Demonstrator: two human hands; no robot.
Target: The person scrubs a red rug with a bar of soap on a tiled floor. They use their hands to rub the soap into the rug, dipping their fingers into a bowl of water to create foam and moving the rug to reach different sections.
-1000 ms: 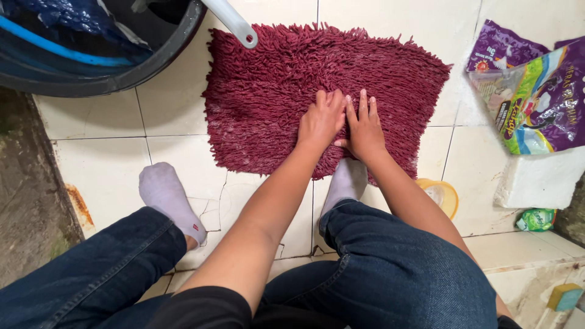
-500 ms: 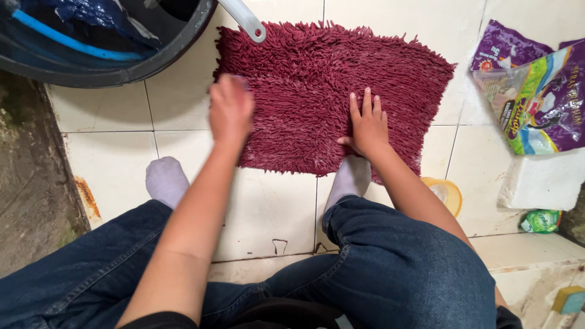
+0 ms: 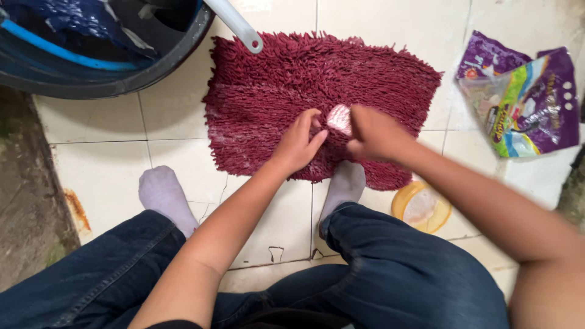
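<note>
A shaggy dark red mat (image 3: 268,91) lies flat on the pale tiled floor (image 3: 103,158). Both my hands meet over its near edge. My right hand (image 3: 373,133), blurred, grips a small pale pink object (image 3: 339,118) that I cannot identify. My left hand (image 3: 298,145) is beside it with fingers curled and apart, the fingertips touching the pink object and the mat's pile. My knees in blue jeans and my two feet in grey socks (image 3: 159,194) are just below the mat, the right foot touching its edge.
A black tub (image 3: 128,68) with blue plastic inside sits at the top left, and a white handle (image 3: 236,25) reaches over the mat's corner. Purple and green detergent bags (image 3: 518,100) lie at the right. A yellow lid-like dish (image 3: 421,208) is near my right knee.
My left hand went out to the mat's left corner and came back to the middle. My right hand lifted off the mat and now holds a pale pink object.
</note>
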